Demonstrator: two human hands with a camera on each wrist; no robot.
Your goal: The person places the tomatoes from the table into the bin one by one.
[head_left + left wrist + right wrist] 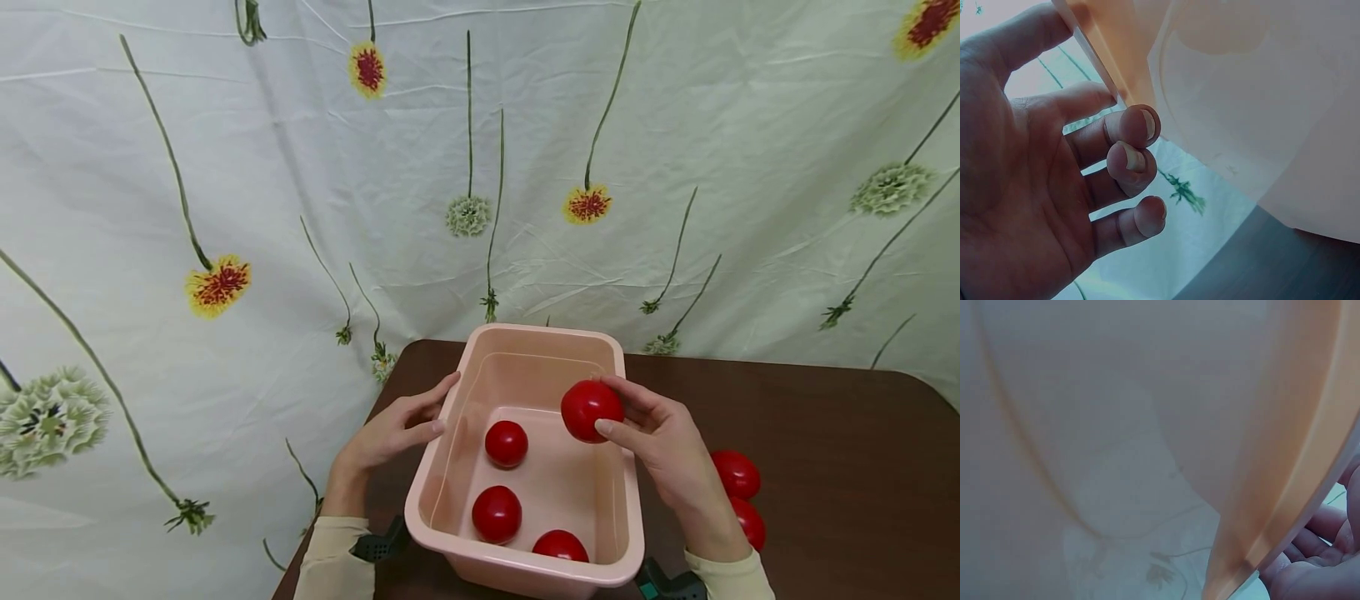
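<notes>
My right hand grips a shiny red ball between thumb and fingers, over the right side of a pink plastic bin. Inside the bin lie a red ball near the middle, another red ball nearer me, and a third red ball partly hidden by the near rim. My left hand touches the bin's left rim with thumb and forefinger; its other fingers hang loosely bent in the left wrist view. In the right wrist view, the bin wall hides most of the right hand.
On the dark brown table, right of my right forearm, sit a red ball and another red ball, partly covered by that arm. A pale flower-printed cloth hangs behind the table and along its left.
</notes>
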